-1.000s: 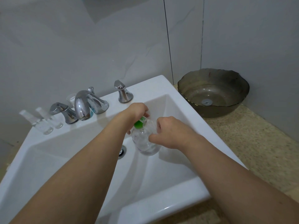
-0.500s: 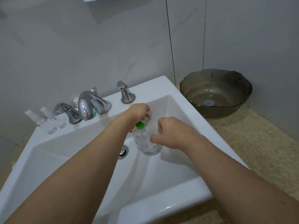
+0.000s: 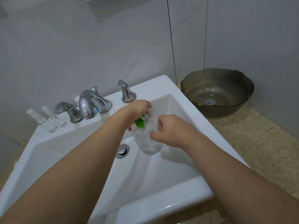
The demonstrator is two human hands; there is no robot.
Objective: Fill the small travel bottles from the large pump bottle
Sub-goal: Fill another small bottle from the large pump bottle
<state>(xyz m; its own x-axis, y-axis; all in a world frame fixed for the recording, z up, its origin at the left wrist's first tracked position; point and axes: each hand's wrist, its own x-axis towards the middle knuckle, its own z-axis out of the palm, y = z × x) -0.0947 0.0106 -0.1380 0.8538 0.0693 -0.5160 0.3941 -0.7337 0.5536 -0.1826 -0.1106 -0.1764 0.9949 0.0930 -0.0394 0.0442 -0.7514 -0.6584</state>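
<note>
While the bottle (image 3: 148, 141) stands inside the sink (image 3: 169, 207) right of the drain (image 3: 122, 150), left hand (image 3: 139, 109) fingers grip its green pump (image 3: 140, 122); right hand (image 3: 171, 131) fingers clasp its body, sink walls close around.

- The scene is lit softly and rather dimly, with a cool grey cast over the pale wall tiles (image 3: 80, 54).
- Small bright glints are seen on the curved chrome tap (image 3: 86, 104).
- Soft shadows are cast inside the white ceramic sink (image 3: 161, 207), below the forearms.
- Straight edges are bowed by wide-angle distortion.
- The clear plastic travel bottles (image 3: 47, 122) at the left look faint and blurred.
</note>
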